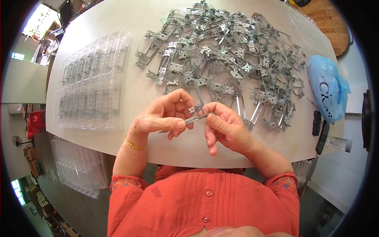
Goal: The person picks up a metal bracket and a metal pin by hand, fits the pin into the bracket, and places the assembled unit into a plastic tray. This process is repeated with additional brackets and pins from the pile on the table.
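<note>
Above the table's near edge, my left hand (167, 115) pinches a thin silvery metal bracket (198, 110) between thumb and fingers. One long arm of this bracket points up towards the heap, and a grey strip of it runs under my left thumb. My right hand (226, 125) meets it from the other side, thumb and forefinger closed on the bracket's cornered end. Its lower fingers curl loosely. Fingertips partly cover the joint between the parts. Just beyond both hands lies a large tangled heap of similar metal brackets (221, 51).
Clear plastic trays (92, 81) holding rows of metal parts lie on the table's left, with more stacked trays (77, 166) below. On the right are a blue plastic bag (327, 89), dark narrow objects (321, 138) and a clear bottle (339, 143).
</note>
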Demonstrator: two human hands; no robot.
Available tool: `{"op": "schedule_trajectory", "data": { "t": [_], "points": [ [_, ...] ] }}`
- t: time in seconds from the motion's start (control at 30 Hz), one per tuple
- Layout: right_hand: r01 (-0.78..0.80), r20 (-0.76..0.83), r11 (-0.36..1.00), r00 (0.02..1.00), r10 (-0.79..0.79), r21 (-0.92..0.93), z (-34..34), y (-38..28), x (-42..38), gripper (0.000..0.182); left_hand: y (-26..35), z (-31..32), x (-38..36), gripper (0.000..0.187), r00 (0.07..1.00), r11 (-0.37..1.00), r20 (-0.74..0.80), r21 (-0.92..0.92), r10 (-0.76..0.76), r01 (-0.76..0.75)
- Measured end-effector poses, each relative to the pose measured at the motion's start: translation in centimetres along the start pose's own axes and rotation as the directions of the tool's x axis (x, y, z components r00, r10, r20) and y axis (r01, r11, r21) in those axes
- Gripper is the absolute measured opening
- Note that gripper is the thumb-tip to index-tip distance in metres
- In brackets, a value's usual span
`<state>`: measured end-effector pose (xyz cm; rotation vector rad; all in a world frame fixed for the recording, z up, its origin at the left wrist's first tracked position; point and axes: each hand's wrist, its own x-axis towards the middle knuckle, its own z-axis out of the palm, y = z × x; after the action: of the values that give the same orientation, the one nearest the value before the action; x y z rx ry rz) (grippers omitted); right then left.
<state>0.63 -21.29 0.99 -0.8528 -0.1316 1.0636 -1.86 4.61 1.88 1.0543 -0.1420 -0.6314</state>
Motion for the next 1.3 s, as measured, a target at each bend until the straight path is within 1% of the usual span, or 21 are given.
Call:
{"op": "schedule_trajectory", "data": {
  "t": [0.2, 0.3, 0.33, 0.37, 0.4, 0.43, 0.5, 0.53, 0.6, 0.67, 0.7, 0.73, 0.8, 0.83, 0.87, 0.93, 1.1, 1.17, 1.2, 1.27, 1.3],
  "points": [
    [-0.031, 0.045, 0.996, 0.999, 0.027, 0.089, 0.0, -0.1, 0.0, 0.029, 0.0, 0.0, -0.3, 0.046, 0.997, 0.997, 0.033, 0.023, -0.072, 0.071],
    [-0.098, 0.013, 0.995, 0.995, 0.098, -0.009, 0.3, -0.6, -0.1, 0.028, 0.1, 0.4, 0.0, 0.046, 0.993, 0.995, 0.074, 0.038, -0.090, 0.087],
    [-0.088, -0.004, 0.989, 0.996, 0.089, -0.119, 0.2, -0.8, -0.2, 0.026, 0.0, 0.2, 0.0, 0.046, 0.993, 0.995, 0.071, 0.034, -0.091, 0.089],
    [-0.079, -0.021, 0.970, 0.997, 0.077, -0.228, 0.2, -0.9, -0.2, 0.025, -0.2, -0.1, 0.0, 0.049, 0.989, 0.996, 0.124, 0.002, -0.086, 0.086],
    [-0.083, -0.022, 0.970, 0.997, 0.080, -0.227, 0.1, -0.8, -0.1, 0.025, -0.5, -0.3, 0.1, 0.052, 0.981, 0.996, 0.177, -0.030, -0.078, 0.085],
    [-0.044, -0.045, 0.971, 0.998, 0.034, -0.233, 0.0, -0.7, 0.0, 0.024, -0.7, -0.5, 0.1, 0.052, 0.981, 0.996, 0.176, -0.034, -0.079, 0.086],
    [-0.007, -0.071, 0.971, 0.997, -0.010, -0.240, -0.4, -0.3, 0.0, 0.023, -1.1, -0.6, 0.3, 0.053, 0.955, 0.996, 0.282, 0.031, -0.092, 0.087],
    [0.060, -0.122, 0.985, 0.989, -0.080, -0.162, -0.7, -0.1, 0.0, 0.019, -1.0, -0.4, 0.3, 0.053, 0.955, 0.996, 0.282, 0.029, -0.091, 0.086],
    [0.130, -0.174, 0.987, 0.974, -0.145, -0.092, -0.7, -0.2, 0.1, 0.016, -0.9, 0.0, 0.2, 0.053, 0.963, 0.990, 0.265, -0.111, -0.054, 0.086],
    [0.325, -0.329, 0.930, 0.871, -0.365, -0.170, 0.0, -0.3, 0.0, 0.011, -0.9, -0.2, 0.2, 0.052, 0.973, 0.988, 0.229, -0.145, -0.015, 0.049],
    [0.420, -0.254, 0.875, 0.843, -0.474, -0.239, -0.1, -0.2, -0.3, 0.011, -0.9, -0.2, 0.2, 0.051, 0.981, 0.984, 0.193, -0.179, 0.016, 0.019],
    [0.419, -0.247, 0.875, 0.845, -0.473, -0.242, 0.2, -0.1, -0.4, 0.011, -0.8, -0.3, 0.2, 0.051, 0.982, 0.984, 0.189, -0.178, 0.023, 0.012],
    [0.578, -0.092, 0.696, 0.738, -0.669, -0.427, 0.6, 0.1, -0.7, 0.014, -0.7, -0.2, 0.3, 0.049, 0.982, 0.980, 0.182, -0.197, 0.053, -0.016],
    [0.631, 0.027, 0.622, 0.712, -0.702, -0.463, 0.2, 0.3, -0.8, 0.020, -0.7, -0.1, 0.3, 0.049, 0.982, 0.980, 0.179, -0.197, 0.056, -0.020],
    [0.631, 0.029, 0.623, 0.713, -0.700, -0.463, 0.1, 0.5, -0.6, 0.020, -0.8, -0.1, 0.4, 0.049, 0.983, 0.977, 0.174, -0.214, 0.051, -0.013],
    [0.707, 0.203, 0.434, 0.623, -0.755, -0.558, 0.1, 0.9, -0.4, 0.027, -0.9, 0.0, 0.3, 0.048, 0.985, 0.972, 0.168, -0.233, 0.044, -0.004],
    [0.700, 0.238, 0.378, 0.612, -0.754, -0.606, -0.3, 1.4, -0.4, 0.030, -1.2, -0.2, 0.4, 0.048, 0.982, 0.978, 0.186, -0.210, 0.028, 0.012],
    [0.668, 0.252, 0.279, 0.584, -0.772, -0.690, -0.4, 1.5, -0.5, 0.030, -1.1, -0.2, 0.5, 0.049, 0.982, 0.980, 0.188, -0.197, 0.024, 0.014],
    [0.668, 0.253, 0.279, 0.583, -0.772, -0.690, -0.5, 1.5, -0.4, 0.030, -1.0, -0.2, 0.5, 0.049, 0.982, 0.982, 0.190, -0.186, 0.019, 0.017],
    [0.626, 0.372, 0.026, 0.496, -0.785, -0.780, -0.6, 1.4, -0.3, 0.034, -1.0, -0.2, 0.4, 0.049, 0.983, 0.986, 0.183, -0.166, 0.022, 0.009],
    [0.626, 0.372, 0.026, 0.495, -0.785, -0.779, -0.6, 1.3, -0.2, 0.034, -1.1, -0.2, 0.4, 0.049, 0.984, 0.989, 0.176, -0.146, 0.024, 0.002]
  ]
}}
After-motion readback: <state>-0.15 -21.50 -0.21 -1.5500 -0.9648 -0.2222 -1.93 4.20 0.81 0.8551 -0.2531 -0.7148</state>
